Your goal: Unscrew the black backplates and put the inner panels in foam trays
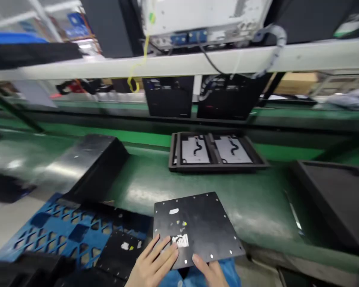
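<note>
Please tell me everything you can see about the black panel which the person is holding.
The black panel is flat, thin and roughly rectangular, with small bright dots, perhaps screws, along its edges. Its surface looks matte. It bears white labels and small yellow-green marks. It lies tilted at the near edge of the green bench. The left hand rests on its corner; the right hand grips the near edge.

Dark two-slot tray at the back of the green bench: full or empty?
Full, at least on top: both slots of the dark tray show a white-faced part, left and right.
</note>
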`<move>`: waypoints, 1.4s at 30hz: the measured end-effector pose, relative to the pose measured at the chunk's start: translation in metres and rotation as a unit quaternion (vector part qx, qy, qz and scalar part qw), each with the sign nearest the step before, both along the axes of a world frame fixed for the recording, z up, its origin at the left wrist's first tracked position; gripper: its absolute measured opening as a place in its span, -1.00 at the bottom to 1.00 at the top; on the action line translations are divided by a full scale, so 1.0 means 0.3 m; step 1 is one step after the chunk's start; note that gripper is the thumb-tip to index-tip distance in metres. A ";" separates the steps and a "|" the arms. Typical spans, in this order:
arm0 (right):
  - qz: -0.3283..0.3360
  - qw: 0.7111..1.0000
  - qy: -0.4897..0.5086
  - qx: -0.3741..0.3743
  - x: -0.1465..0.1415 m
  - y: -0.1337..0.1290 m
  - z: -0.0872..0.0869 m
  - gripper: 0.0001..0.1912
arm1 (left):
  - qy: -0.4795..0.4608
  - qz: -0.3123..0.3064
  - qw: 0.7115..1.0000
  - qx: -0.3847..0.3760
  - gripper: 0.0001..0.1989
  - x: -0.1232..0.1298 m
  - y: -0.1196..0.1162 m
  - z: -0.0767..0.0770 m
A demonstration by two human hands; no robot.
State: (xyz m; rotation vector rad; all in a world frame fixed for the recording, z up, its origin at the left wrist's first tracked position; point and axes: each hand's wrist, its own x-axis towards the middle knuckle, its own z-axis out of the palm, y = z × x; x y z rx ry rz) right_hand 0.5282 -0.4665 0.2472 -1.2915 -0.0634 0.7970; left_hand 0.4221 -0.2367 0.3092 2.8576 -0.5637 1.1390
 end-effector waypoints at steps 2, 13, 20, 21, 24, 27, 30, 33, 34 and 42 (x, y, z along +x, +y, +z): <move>0.049 0.996 -0.041 -0.060 0.051 -0.106 0.027 -0.26 | 0.035 -0.052 0.998 0.011 -0.59 0.094 -0.031 0.007; -0.053 0.963 -0.197 -0.174 0.356 -0.657 0.283 -0.48 | 0.053 -0.144 0.987 0.044 -0.63 0.464 -0.204 -0.043; -0.271 0.744 -0.378 -0.480 0.666 -0.775 0.190 -0.36 | 0.227 -0.115 0.967 -0.023 -0.29 0.548 -0.218 0.002; -0.258 0.706 -0.388 -0.533 0.696 -0.756 0.185 -0.37 | 0.252 -0.102 0.962 -0.028 -0.27 0.584 -0.238 0.016; -0.236 0.656 -0.364 -0.618 0.756 -0.688 0.189 -0.53 | 0.295 -0.057 0.953 -0.033 -0.34 0.725 -0.324 0.046; -0.227 0.684 -0.334 -0.607 0.792 -0.658 0.205 -0.70 | 0.311 -0.003 0.950 -0.034 -0.26 0.869 -0.409 0.055; -0.220 0.727 -0.321 -0.566 0.796 -0.694 0.214 -0.78 | 0.323 0.020 0.946 -0.036 -0.22 0.969 -0.454 0.052; -0.221 0.787 -0.296 -0.494 0.712 -0.754 0.214 -0.68 | 0.320 0.025 0.946 -0.042 -0.21 1.032 -0.464 0.047; -0.222 0.807 -0.285 -0.467 0.658 -0.766 0.211 -0.63 | 0.317 0.028 0.947 -0.045 -0.21 1.048 -0.464 0.044; -0.287 0.956 -0.058 -0.029 0.076 -0.621 0.074 -0.44 | 0.306 0.015 0.950 -0.067 -0.26 1.093 -0.471 0.031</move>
